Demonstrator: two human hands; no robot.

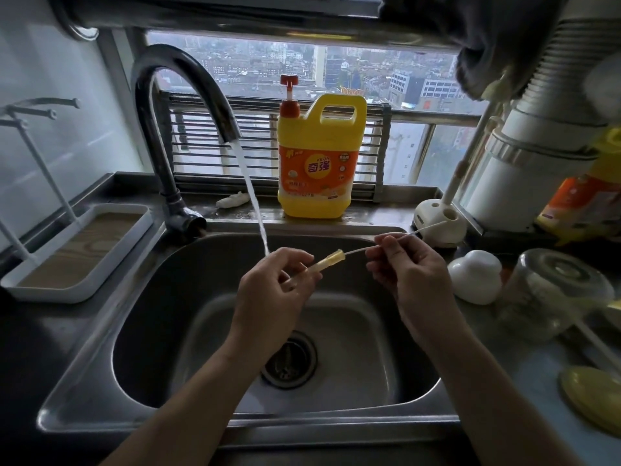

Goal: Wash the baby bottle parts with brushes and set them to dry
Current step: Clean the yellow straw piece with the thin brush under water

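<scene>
Straw's (327, 262) lower end is hidden inside the left hand (268, 284), so its full length can't be told. Brush (358, 249) is a thin white wire; a stretch of it is covered by the right hand's (406, 274) fingers, and its tip is lost inside the straw's mouth, bristles not visible. Right counter is blurred: a clear bottle (554, 290) lies on its side with details unreadable, a white cap (475, 277) sits just beside it, and a yellow lid (594, 398) is cut by the frame edge. Rack (80, 250) on the left is cut off too. The straw is pale yellow, translucent and soft-looking, with a flared ridged end pointing right, held tilted over the sink (168, 297), above the drain (289, 361). Left hand pinches the straw with thumb and curled fingers. Right hand pinches the wire between thumb and fingertips. Wire's far end sticks out toward the white brush stand (437, 220). Faucet (188, 82) is running; the water (252, 193) falls to the left hand's fingers, and whether it hits the straw is unclear. Yellow soap jug (319, 163) stands on the ledge behind the sink.
</scene>
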